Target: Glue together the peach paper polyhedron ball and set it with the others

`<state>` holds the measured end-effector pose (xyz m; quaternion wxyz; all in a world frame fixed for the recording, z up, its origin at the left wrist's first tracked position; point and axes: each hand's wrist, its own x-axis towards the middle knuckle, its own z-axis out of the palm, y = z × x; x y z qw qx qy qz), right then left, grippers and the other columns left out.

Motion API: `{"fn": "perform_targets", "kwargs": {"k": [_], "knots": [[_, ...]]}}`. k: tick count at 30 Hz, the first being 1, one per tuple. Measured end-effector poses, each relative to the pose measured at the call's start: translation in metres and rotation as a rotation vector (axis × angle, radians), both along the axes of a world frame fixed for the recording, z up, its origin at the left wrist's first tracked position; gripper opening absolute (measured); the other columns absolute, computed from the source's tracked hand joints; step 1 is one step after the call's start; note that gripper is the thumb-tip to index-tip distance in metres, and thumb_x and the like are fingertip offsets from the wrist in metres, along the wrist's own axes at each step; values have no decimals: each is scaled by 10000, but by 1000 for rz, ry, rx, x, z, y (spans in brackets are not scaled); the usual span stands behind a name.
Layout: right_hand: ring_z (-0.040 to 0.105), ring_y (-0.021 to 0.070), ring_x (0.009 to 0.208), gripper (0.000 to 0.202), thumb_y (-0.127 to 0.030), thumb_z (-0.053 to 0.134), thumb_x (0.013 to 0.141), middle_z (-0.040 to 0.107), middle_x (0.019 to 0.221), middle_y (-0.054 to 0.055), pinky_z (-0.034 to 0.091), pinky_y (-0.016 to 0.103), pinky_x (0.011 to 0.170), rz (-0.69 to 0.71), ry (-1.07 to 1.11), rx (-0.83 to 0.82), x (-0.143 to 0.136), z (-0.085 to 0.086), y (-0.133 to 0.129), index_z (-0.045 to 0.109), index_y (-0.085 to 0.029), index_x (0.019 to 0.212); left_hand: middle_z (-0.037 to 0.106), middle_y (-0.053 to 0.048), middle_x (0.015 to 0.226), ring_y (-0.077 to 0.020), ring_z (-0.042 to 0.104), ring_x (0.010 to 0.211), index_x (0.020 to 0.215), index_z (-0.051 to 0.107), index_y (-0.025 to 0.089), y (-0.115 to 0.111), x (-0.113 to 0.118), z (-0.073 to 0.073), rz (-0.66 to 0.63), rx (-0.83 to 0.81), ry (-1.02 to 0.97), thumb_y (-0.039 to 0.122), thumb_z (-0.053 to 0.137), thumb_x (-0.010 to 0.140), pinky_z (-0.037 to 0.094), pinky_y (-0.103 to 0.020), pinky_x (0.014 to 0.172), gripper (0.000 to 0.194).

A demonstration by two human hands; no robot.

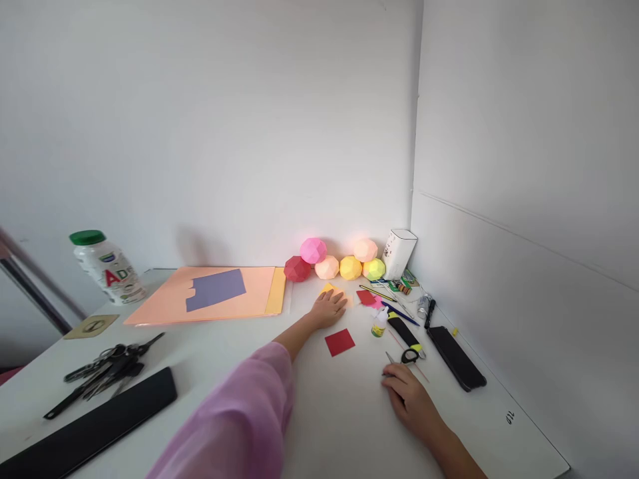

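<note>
My left hand [328, 309] lies flat with its fingers stretched, resting on yellow and peach paper pieces [327, 288]. Just in front of it is a red paper square [340, 342]. My right hand [410, 401] has bent fingers closed over the blades of a pair of scissors [410, 356]; one black handle loop shows beyond the fingers, and part of the scissors is hidden. Beyond them are a glue bottle [378, 327] with a yellow label and a black-and-yellow cutter [403, 330]. A smaller red paper piece [366, 297] and a pink one [377, 303] lie behind the bottle.
Several faceted paper balls [313, 251] stand against the wall. A white box [399, 253] fills the corner. A black phone [456, 358] lies right. At left are peach sheets [170, 299], purple paper [217, 290], a white bottle [108, 269], keys [112, 366] and a long black case [94, 426].
</note>
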<state>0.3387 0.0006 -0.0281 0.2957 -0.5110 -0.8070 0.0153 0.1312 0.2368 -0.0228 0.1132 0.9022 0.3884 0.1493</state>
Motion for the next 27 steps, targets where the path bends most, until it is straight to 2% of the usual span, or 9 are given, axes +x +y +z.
{"fn": "perform_targets", "kwargs": {"k": [2, 4, 9, 12, 16, 18, 20, 24, 27], "knots": [[639, 221, 971, 272, -82, 415, 895, 660, 995, 110, 573, 365, 828, -7, 2, -3, 1, -1, 0, 662, -198, 901, 540, -101, 1339, -267, 544, 1184, 1246, 553, 206, -18, -19, -8, 25, 6, 31, 344, 506, 944, 469, -479, 987, 335], [637, 222, 975, 270, -71, 417, 891, 661, 998, 108, 572, 374, 836, -11, -14, 21, 1, -2, -2, 657, -196, 898, 438, -77, 1474, -344, 356, 1371, 1321, 519, 238, -44, -43, -15, 49, 6, 54, 373, 410, 964, 324, -540, 1109, 397], [618, 229, 1064, 270, -45, 428, 871, 664, 1045, 124, 544, 404, 923, -2, -102, 129, -21, 4, 2, 655, -172, 944, 384, -58, 1522, -379, 259, 1422, 1374, 486, 218, -120, -102, -34, 119, 11, 75, 382, 325, 957, 264, -576, 1125, 476], [587, 195, 1133, 225, -62, 503, 866, 649, 1142, 102, 493, 326, 1001, -168, -245, -155, -61, 22, 36, 669, -177, 964, 490, -37, 1450, -354, 336, 1386, 1283, 573, 248, -148, -118, -41, 172, 91, -12, 368, 358, 939, 304, -549, 1111, 423], [554, 244, 1172, 177, -185, 543, 922, 604, 1207, 151, 473, 384, 999, -420, -290, -275, -111, 49, 125, 646, -131, 1055, 641, -58, 1251, -336, 478, 1251, 1078, 672, 258, -155, -120, -40, 259, 47, -260, 310, 434, 881, 367, -542, 1061, 314], [599, 236, 1083, 278, -283, 580, 928, 595, 1212, 111, 512, 442, 912, -607, -307, -354, -121, 57, 169, 588, -131, 1161, 678, -65, 1145, -335, 501, 1216, 953, 693, 256, -152, -120, -39, 275, 29, -308, 293, 456, 859, 353, -551, 1070, 257], [616, 224, 1039, 326, -307, 575, 933, 587, 1220, 97, 535, 432, 867, -768, -310, -435, -120, 63, 202, 553, -150, 1218, 682, -78, 1086, -339, 481, 1244, 897, 691, 245, -148, -121, -38, 286, 16, -336, 287, 462, 853, 347, -553, 1078, 236], [621, 219, 1025, 323, -310, 575, 932, 591, 1210, 97, 540, 421, 857, -933, -304, -563, -107, 65, 230, 557, -148, 1211, 556, -119, 1319, -360, 358, 1359, 1041, 661, 207, -142, -126, -39, 324, -17, -411, 282, 476, 838, 330, -583, 1096, 285], [619, 219, 1026, 323, -305, 574, 934, 590, 1211, 101, 538, 421, 857, -946, -313, -599, -101, 62, 235, 556, -143, 1212, 515, -111, 1375, -343, 397, 1343, 1106, 639, 206, -139, -127, -39, 337, -83, -469, 291, 487, 837, 381, -560, 1076, 320]]}}
